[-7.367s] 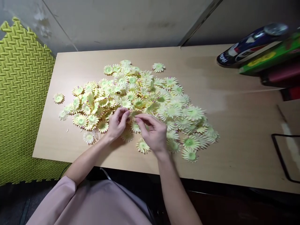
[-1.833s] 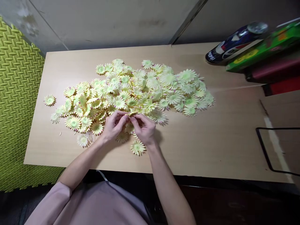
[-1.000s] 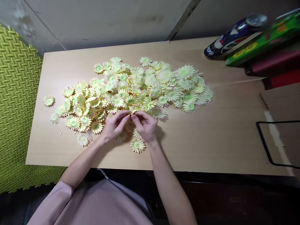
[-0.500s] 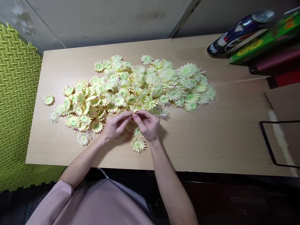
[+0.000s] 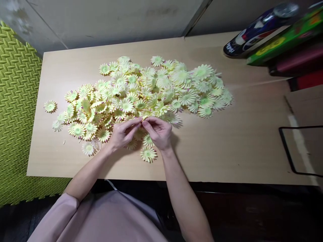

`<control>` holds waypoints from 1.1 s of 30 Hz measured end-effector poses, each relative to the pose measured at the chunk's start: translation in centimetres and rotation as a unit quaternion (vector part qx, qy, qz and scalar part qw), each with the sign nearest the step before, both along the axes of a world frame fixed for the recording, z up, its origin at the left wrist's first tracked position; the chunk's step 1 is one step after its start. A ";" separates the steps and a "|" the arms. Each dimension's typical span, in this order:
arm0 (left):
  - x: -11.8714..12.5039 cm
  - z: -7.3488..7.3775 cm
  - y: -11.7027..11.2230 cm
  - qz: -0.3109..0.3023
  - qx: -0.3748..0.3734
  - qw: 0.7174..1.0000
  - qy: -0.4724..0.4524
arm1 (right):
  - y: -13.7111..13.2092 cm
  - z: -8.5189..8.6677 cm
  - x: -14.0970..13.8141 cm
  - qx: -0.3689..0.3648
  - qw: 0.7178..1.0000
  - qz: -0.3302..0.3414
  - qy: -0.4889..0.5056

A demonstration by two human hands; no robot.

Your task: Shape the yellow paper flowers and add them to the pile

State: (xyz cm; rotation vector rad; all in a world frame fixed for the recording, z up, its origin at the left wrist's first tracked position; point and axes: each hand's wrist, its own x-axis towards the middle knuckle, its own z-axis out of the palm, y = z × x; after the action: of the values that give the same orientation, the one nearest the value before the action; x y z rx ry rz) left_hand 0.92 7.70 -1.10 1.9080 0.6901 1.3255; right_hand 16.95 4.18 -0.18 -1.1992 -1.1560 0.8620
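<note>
A broad heap of pale yellow-green artificial flowers, some with purple petal tips, lies across the wooden table. At the heap's near edge my left hand and my right hand meet fingertip to fingertip. Both are closed in a pinch on a yellowish artificial flower that the fingers mostly hide. Beneath and between the wrists lie a few more flowers, among them a single bloom close to the right wrist. Another loose flower sits apart on the left.
The table meets a grey wall at the back. A Pepsi can and a green box stand at the back right. A black wire frame lies at the right. Green foam matting borders the left side.
The view has shifted very slightly, so the table and heap appear a little higher. My hands keep the same pinch in nearly the same place.
</note>
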 end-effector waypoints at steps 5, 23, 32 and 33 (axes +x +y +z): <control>-0.1 -0.1 0.1 -0.009 0.000 1.000 -0.002 | 0.0 -0.5 0.1 -0.019 1.000 -0.001 0.022; -0.2 0.0 0.0 -0.006 0.003 1.000 0.027 | -0.2 -0.3 0.1 -0.041 0.999 -0.002 0.024; -0.3 0.1 -0.1 -0.016 -0.024 0.999 0.025 | -0.1 -0.2 0.1 -0.043 0.999 -0.001 0.018; -0.3 0.1 -0.1 -0.015 -0.025 0.999 0.026 | -0.1 -0.2 0.1 -0.044 0.999 -0.002 0.018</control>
State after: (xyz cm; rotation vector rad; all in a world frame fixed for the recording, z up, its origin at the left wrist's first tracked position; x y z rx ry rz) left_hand 0.58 7.56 -0.99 1.9102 0.7117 1.2330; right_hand 17.02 4.05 -0.37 -1.2531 -1.0966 0.9363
